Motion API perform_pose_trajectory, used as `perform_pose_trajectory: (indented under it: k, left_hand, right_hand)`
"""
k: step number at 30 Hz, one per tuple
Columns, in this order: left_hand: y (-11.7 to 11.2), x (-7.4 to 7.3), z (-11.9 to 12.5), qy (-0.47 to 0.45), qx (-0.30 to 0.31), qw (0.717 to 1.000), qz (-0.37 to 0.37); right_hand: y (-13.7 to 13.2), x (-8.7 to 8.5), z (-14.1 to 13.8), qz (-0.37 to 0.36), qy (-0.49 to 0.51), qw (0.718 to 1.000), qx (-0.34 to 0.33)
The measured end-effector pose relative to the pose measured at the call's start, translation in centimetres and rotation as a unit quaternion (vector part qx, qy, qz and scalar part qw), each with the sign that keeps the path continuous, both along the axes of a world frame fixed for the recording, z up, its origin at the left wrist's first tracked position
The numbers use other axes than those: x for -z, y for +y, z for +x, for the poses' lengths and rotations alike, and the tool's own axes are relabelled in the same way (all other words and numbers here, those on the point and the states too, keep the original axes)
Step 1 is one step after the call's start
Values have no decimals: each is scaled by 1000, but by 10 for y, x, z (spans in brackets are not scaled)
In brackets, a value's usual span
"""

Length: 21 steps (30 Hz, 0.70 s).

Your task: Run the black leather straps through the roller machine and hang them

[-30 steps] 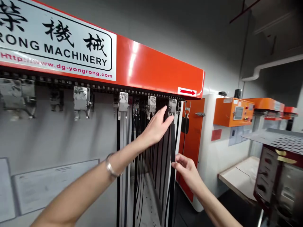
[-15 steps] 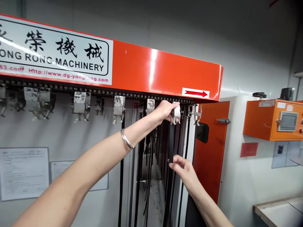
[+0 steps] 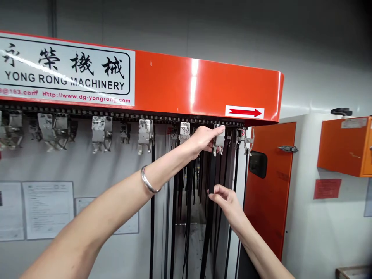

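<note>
My left hand (image 3: pixel 202 140) has its fingers (image 3: pixel 216 130) laid across a metal clip (image 3: pixel 219 141) on the chain (image 3: pixel 162 118) under the orange beam (image 3: pixel 203 87), while my right hand (image 3: pixel 228 203) keeps a narrow finger pinch just beside a black strap (image 3: pixel 210 193) hanging below; grip on the strap unclear.

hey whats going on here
A person stands at a Yong Rong Machinery unit with an orange header. Their left hand is raised to a metal clip under the header. Their right hand is lower, by a hanging black strap, though I can't tell if it grips it.
</note>
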<state>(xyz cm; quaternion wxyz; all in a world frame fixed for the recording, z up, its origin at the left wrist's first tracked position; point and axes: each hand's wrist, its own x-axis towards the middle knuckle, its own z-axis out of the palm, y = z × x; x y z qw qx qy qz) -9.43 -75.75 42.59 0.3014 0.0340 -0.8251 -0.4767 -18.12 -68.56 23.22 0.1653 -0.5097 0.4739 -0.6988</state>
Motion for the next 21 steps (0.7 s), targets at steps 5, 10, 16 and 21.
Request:
perform_pose_trajectory:
  k: [5,10,16,21]
  left_hand:
    - [-6,41,7,61,-74,995,-24]
    - [-15,74,0,108,-138,982,-75]
    - [-9,100,23,139,-99,984,-42]
    - [3,224,85,221,-84,966,-108]
  right_hand:
    - [-3,2,-2,-4,6,1000,9]
    - [-5,4,-2,9,15,999,44]
    - [35,27,20,-1,-12,991,134]
    - [111,139,67,80,-8,929,360]
